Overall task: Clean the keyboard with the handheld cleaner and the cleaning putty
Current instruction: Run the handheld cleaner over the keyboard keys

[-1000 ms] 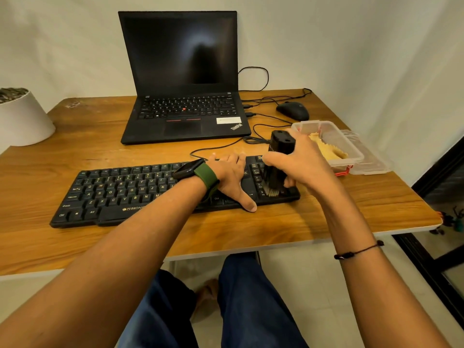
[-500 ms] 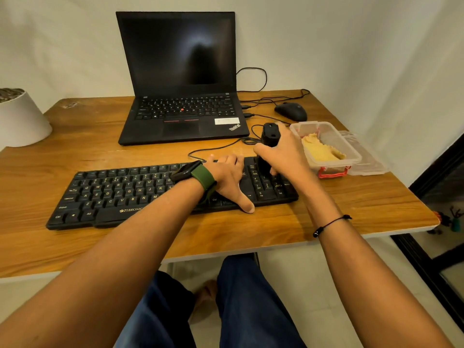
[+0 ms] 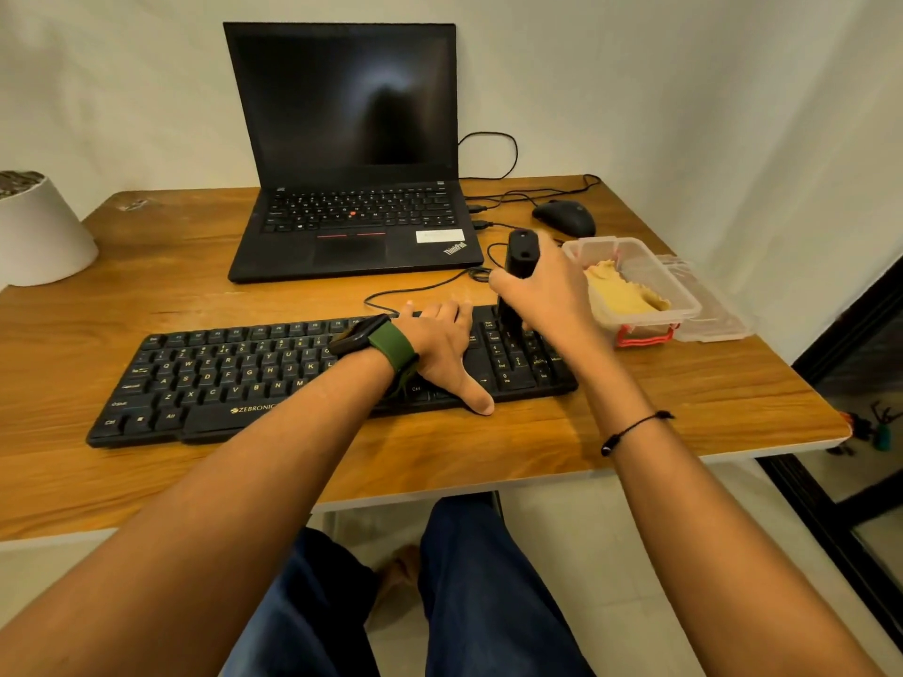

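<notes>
The black keyboard [image 3: 293, 373] lies mid-frame on the wooden table [image 3: 684, 398]. The right hand [image 3: 552, 290] grips the handheld cleaner [image 3: 519, 266] upright over its right end; the left hand [image 3: 440, 344] presses flat, fingers straight. Right of them, yellow putty [image 3: 618, 293] sits in a clear box [image 3: 684, 295].

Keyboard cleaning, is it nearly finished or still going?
Still going. Done: nothing shows as finished. In hand: the right hand grips the handheld cleaner on the number keys at the right end of the keyboard, while the left hand rests flat on it. Left: the yellow putty sits untouched in its open plastic box.
</notes>
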